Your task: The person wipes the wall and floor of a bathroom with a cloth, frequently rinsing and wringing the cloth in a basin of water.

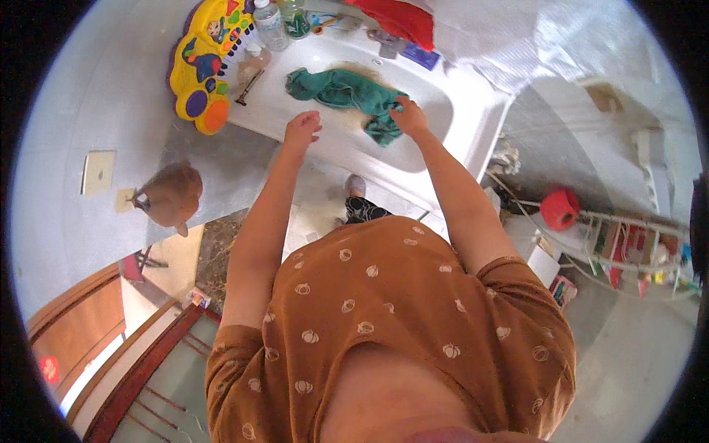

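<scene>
A bunched green cloth (343, 88) lies across the white sink basin (424, 158), with one end folded toward the front. My right hand (410, 115) is at the cloth's right end, fingers bent over it; whether they grip it is hard to see. Over the sink's front left edge, my left hand (303, 128) holds nothing. Its fingers are slightly curled and apart, clear of the cloth. Brownish stains show in the basin around the cloth.
A yellow toy keyboard (196, 66), a razor (250, 87), a clear plastic bottle (270, 26) and a green bottle (296, 21) stand left. Behind are the faucet (388, 43), a blue box (421, 56) and red fabric (401, 22). A wire rack (626, 238) is right.
</scene>
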